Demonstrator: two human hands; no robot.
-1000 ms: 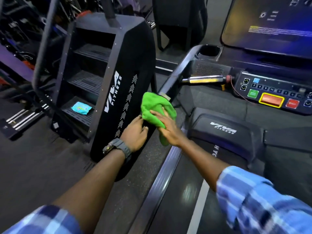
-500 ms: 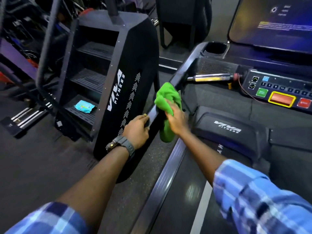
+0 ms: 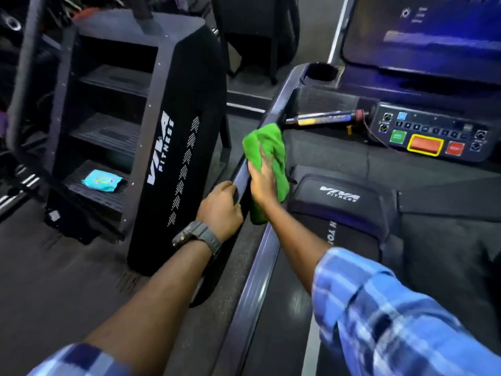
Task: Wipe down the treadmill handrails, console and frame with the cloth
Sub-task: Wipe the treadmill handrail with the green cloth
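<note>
While both forearms reach forward from blue plaid sleeves (image 3: 379, 316), the left hand (image 3: 221, 210), with a dark watch (image 3: 198, 237) on its wrist, curls its grip around the lower stretch of the treadmill's left handrail (image 3: 273, 109). Just beyond it, the right hand (image 3: 263, 180) presses the green cloth (image 3: 267, 147) against the same rail, fingers spread flat over the fabric, so the grip is open rather than closed; the cloth drapes over the rail's inner side and hangs below the palm. To the right lies the motor cover (image 3: 339, 202) marked VIVA FITNESS. Farther up, the rail meets the console (image 3: 431, 137) with its green, orange and red buttons, a cup holder (image 3: 321, 71) and a dark screen (image 3: 423, 33). At the left stands a stair machine (image 3: 168, 126), a light blue packet (image 3: 101, 181) on its lowest step.
</note>
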